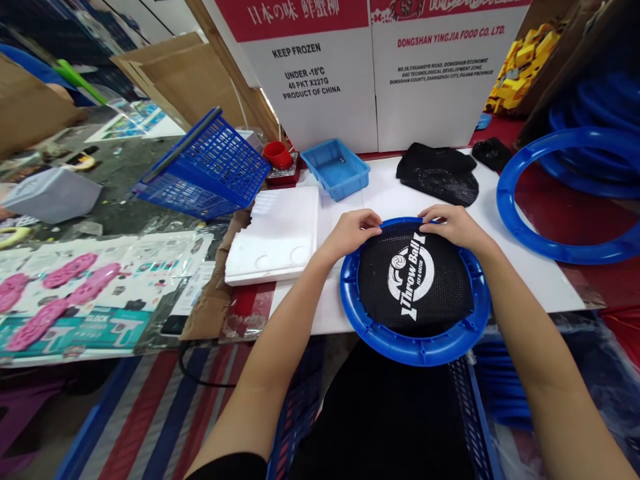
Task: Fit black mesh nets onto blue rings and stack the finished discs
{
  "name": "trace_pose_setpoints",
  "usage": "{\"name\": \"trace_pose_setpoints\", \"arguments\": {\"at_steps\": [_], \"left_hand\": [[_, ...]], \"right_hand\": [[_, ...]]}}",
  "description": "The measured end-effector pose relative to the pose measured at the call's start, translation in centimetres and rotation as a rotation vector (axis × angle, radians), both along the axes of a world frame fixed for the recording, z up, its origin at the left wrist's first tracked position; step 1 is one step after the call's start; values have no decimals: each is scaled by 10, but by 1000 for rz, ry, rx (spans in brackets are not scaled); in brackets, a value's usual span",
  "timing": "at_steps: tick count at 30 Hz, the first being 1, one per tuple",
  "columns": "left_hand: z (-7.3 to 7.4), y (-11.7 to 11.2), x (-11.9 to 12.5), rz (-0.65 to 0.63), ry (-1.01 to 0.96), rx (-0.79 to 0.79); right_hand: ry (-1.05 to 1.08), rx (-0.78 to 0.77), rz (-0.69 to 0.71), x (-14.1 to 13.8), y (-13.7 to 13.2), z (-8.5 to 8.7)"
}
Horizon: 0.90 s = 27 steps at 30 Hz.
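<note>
Blue plastic forms a broad, ribbed ring (423, 352) in front of the person, lying over the near edge of a smooth white work surface (543, 283). Within it sits a round piece of black mesh fabric (453, 283) printed in white with "Throw Ball" and a round emblem; the lettering runs steeply upward.

At the far side of the ring, the bare left hand (353, 233) pinches the mesh edge between thumb and bent fingers. The bare right hand (450, 225) does likewise a little farther right, its fingers curled over the rim. Whether either grip also takes in the plastic I cannot tell.

Beyond the right hand lies a heap of loose black mesh fabric (437, 173); to its right, a second smooth blue plastic ring (537, 245) leans before a stack of similar blue rings (583, 110). Beyond the left hand stands a shallow, light-blue plastic tray (353, 188), with a white foam slab (275, 243) nearer and to the left. Past that, a tilted blue lattice basket (205, 167) rests near a small red cup (278, 157). White cartons with red bands (327, 117) stand behind.
</note>
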State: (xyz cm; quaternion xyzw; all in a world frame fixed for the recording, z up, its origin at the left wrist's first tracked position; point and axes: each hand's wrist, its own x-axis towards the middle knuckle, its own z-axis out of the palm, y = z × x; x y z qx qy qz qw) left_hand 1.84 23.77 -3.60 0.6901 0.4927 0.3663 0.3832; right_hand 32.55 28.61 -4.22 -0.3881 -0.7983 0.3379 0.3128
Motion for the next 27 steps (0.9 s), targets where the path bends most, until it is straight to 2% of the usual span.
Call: {"name": "trace_pose_setpoints", "arguments": {"at_steps": [3, 9, 13, 20, 24, 27], "left_hand": [[3, -2, -2, -14, 24, 11], [6, -4, -6, -135, 118, -19], [5, -4, -4, -102, 115, 6], [0, -1, -5, 50, 36, -29], [-2, 1, -6, 50, 105, -5], [1, -1, -5, 25, 166, 72]], "right_hand": [[22, -63, -1, 0, 3, -2], [-5, -96, 37, 1, 5, -2], [-11, -100, 58, 2, 6, -4], [-33, -67, 87, 4, 8, -5], [-54, -50, 83, 2, 6, -2], [-64, -26, 73, -1, 4, -2]]}}
